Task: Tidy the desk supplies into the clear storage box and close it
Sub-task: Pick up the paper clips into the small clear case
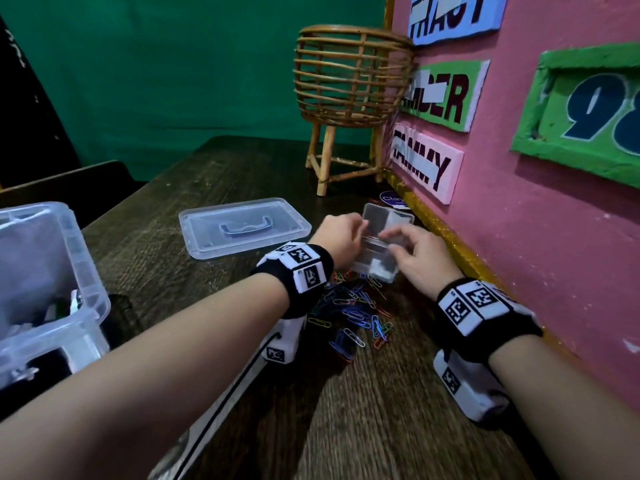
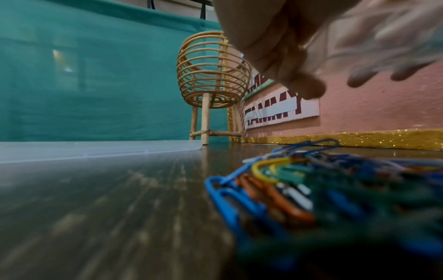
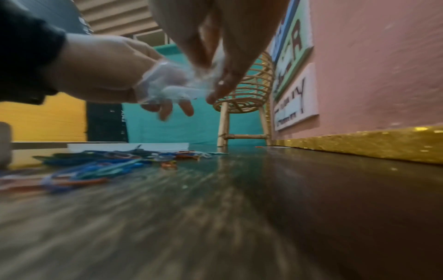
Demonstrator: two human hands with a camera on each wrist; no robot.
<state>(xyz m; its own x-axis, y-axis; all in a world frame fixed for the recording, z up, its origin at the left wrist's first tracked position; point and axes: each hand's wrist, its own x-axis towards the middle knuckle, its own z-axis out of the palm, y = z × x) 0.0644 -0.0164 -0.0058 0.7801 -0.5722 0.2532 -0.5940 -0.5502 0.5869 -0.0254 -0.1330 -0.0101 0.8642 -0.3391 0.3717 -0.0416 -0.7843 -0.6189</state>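
Observation:
Both my hands hold a small clear plastic case [image 1: 377,261] with its hinged lid [image 1: 386,216] tipped up, just above the wooden desk. My left hand [image 1: 341,239] grips its left side and my right hand [image 1: 412,252] pinches its right side. Coloured paper clips [image 1: 356,315] lie in a loose heap on the desk below the case and between my wrists; the clips [image 2: 299,181] fill the left wrist view's foreground. The large clear storage box [image 1: 45,278] stands open at the far left with some items inside. Its flat lid [image 1: 242,226] lies on the desk apart from it.
A rattan basket on legs [image 1: 349,84] stands at the back by a pink board [image 1: 536,202] with name signs along the right. A gold glitter strip [image 1: 446,237] edges the board's base. A round blue label [image 1: 393,199] lies near it.

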